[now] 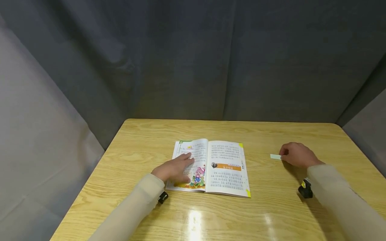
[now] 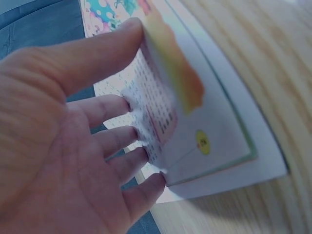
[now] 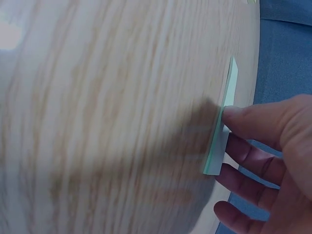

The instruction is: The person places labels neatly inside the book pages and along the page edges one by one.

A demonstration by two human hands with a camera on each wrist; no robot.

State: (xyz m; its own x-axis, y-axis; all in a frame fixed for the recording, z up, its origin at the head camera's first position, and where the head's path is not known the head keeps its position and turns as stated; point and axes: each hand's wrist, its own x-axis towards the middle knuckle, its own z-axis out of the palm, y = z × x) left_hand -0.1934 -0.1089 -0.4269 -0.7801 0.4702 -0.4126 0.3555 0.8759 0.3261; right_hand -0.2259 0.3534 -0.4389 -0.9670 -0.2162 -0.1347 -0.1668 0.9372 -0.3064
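A book (image 1: 227,152) lies open on the wooden table, with printed text on both pages and a cartoon animal on the left page. My left hand (image 1: 176,167) rests on that left page, its fingers extended and spread; in the left wrist view the fingertips (image 2: 127,105) touch the paper. To the right of the book, my right hand (image 1: 298,155) pinches a narrow pale green strip (image 1: 275,156) that looks like a thin pad of sticky notes. In the right wrist view the thumb presses one long edge of the green strip (image 3: 222,141), with fingers on its other side.
The wooden table (image 1: 144,140) ends at a rounded back edge, where a dark grey curtain (image 1: 187,67) hangs. Lighter cloth (image 1: 39,134) hangs at the left. Each wrist carries a small black device, such as the one at the right wrist (image 1: 306,189).
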